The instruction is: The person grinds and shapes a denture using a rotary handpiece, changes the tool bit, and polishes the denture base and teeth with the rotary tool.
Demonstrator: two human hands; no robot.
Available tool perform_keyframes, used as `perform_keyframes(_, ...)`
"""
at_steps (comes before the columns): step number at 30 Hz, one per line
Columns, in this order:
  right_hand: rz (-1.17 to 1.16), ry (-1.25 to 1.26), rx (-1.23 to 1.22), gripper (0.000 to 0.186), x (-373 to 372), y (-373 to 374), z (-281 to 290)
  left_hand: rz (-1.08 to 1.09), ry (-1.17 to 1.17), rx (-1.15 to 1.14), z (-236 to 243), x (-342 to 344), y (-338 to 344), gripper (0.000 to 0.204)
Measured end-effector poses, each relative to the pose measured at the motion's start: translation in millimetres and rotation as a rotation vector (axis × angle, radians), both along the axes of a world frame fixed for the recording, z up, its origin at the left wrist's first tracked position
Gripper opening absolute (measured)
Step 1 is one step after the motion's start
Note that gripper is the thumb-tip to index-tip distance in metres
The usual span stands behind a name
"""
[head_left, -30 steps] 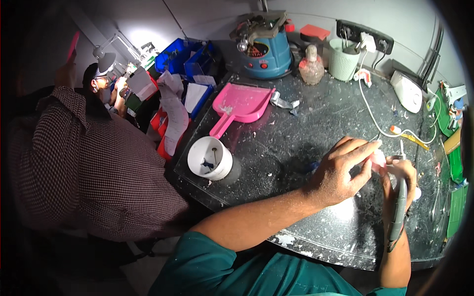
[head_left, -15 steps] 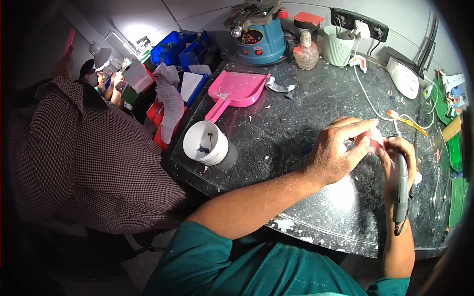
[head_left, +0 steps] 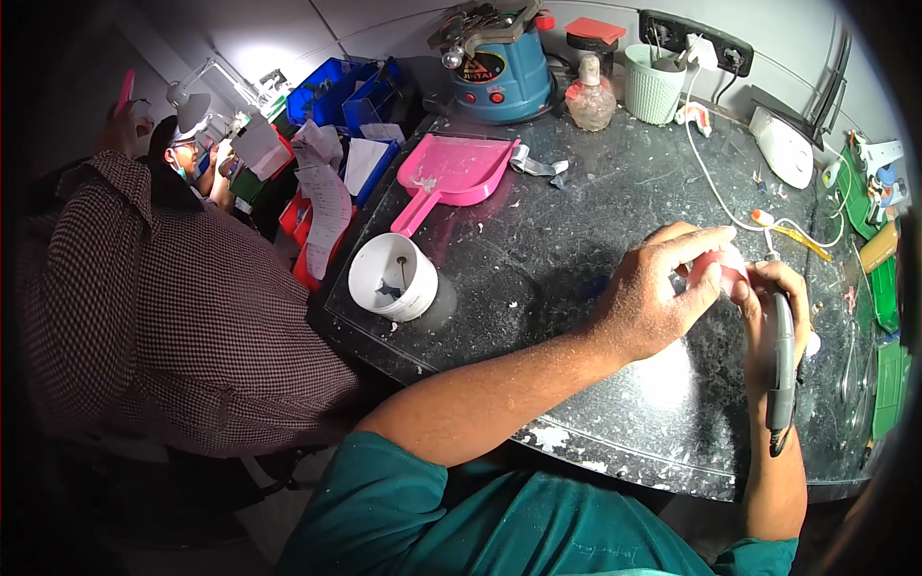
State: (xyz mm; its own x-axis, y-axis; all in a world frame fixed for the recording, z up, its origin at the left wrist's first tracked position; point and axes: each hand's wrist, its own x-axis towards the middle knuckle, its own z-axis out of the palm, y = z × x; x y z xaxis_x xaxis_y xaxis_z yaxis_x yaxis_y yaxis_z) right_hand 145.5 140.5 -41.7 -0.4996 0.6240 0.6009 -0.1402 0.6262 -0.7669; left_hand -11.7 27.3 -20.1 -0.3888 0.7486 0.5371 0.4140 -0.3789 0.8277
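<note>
My left hand [head_left: 663,283], dusted with fine powder, pinches a small pink denture piece [head_left: 718,269] between thumb and fingers. Its details are partly hidden by the fingertips. Against its right side is my right hand [head_left: 773,293], which is closed around a grey rotary handpiece [head_left: 783,355]. The handpiece lies along the back of that hand, its rear end pointing down toward my forearm and a cord curling off it. The working tip is hidden behind my fingers. Both hands are held together above the right part of the dark speckled bench [head_left: 538,355].
A white tub [head_left: 427,288] and a pink dustpan [head_left: 471,168] stand to the left. Along the back are a blue machine [head_left: 499,82], a glass bottle [head_left: 591,101] and a pale green basket [head_left: 653,91]. A white cable [head_left: 706,182] crosses the right side. Another person [head_left: 211,317] sits close on the left.
The whole view has shifted slightly, so the tub, dustpan and back items sit a little farther left. My hands keep nearly the same hold on the denture piece and handpiece.
</note>
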Motion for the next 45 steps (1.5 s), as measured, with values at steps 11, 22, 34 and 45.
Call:
perform_keyframes(11, -0.015, -0.063, 0.012, 0.028, 2.3, 1.5, -1.2, 0.021, 0.010, -0.067, -1.3, -0.4, 0.7, 0.031)
perform_keyframes(22, 0.036, -0.055, 0.035, 0.031, 3.3, 1.6, -1.7, 0.018, -0.028, -0.046, -2.3, 0.7, 2.1, 0.026)
perform_keyframes(34, -0.003, -0.014, 0.073, 0.032, 6.6, 2.0, -6.8, 0.010, -0.002, 0.040, -5.8, 0.9, 2.1, 0.028)
perform_keyframes(45, -0.031, 0.066, 0.165, 0.034, 1.4, -1.4, 9.0, -0.186, -0.241, -0.052, -8.5, 7.2, 9.8, 0.030)
